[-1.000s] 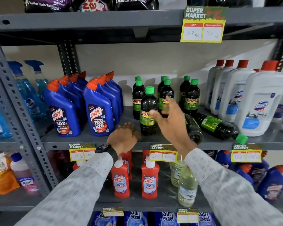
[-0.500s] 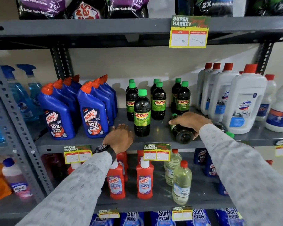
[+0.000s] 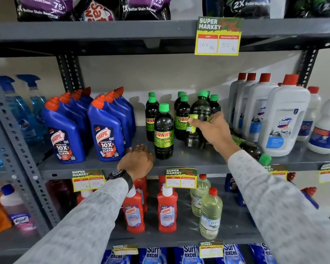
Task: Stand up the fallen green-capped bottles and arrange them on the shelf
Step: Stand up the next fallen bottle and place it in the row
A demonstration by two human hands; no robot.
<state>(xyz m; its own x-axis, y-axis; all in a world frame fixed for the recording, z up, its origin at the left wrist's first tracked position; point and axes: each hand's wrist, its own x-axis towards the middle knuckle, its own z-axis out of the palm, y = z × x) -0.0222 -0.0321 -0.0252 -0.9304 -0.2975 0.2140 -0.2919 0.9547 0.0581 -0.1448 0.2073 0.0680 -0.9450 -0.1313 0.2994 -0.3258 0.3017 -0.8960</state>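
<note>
Several dark green-capped Sunny bottles [image 3: 163, 131] stand upright on the grey middle shelf [image 3: 198, 161]. My right hand [image 3: 212, 128] grips one such bottle [image 3: 198, 119] around its label, holding it nearly upright beside the standing group. Another green-capped bottle [image 3: 252, 149] lies on its side behind my right forearm, its cap toward the shelf's front edge. My left hand [image 3: 136, 161] rests palm down on the shelf edge, left of the front standing bottle, holding nothing.
Blue Harpic bottles [image 3: 105, 134] stand left of the green-capped group and white Domex bottles [image 3: 284, 119] to the right. Price tags [image 3: 181, 178] hang on the shelf edge. Red Harpic bottles [image 3: 167, 210] and clear bottles [image 3: 211, 214] fill the lower shelf.
My right hand took hold of a fallen bottle and has raised it to nearly upright next to the standing ones. My left hand stayed on the shelf edge.
</note>
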